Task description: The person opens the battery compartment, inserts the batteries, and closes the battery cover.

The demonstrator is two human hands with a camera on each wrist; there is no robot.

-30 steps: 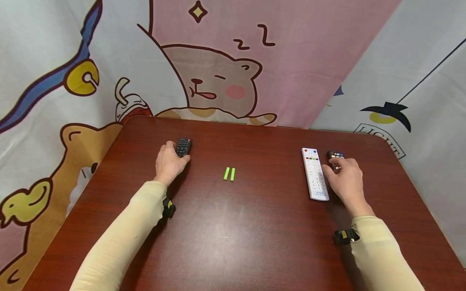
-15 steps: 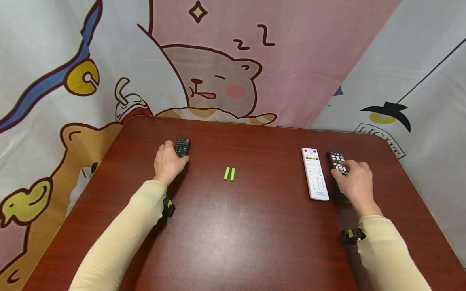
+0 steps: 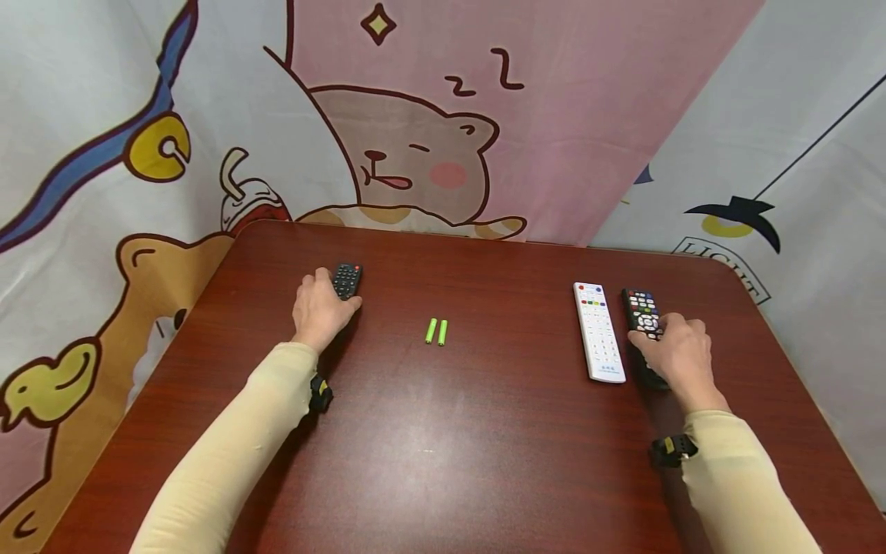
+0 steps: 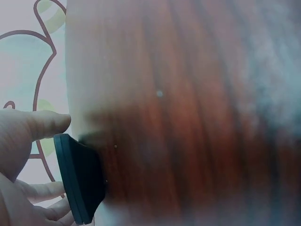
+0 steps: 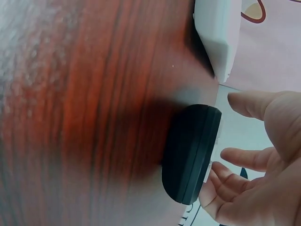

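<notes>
At the back left of the table lies a small black remote control with a red button. My left hand is at its near end, fingers along the far side. In the left wrist view, the thumb is a little apart from the remote's edge. On the right, a longer black remote control lies face up. Over its lower half is my right hand, which hides part of the buttons. In the right wrist view, its thumb is clear of the remote, and the fingertips are close to the button face.
A white remote control lies just left of the longer black one. Two green batteries lie side by side mid-table. The brown wooden table ends at a printed cloth behind.
My right hand has moved right and slightly towards me, uncovering more of the longer black remote. The small black remote has shifted slightly left; my left hand has barely moved.
</notes>
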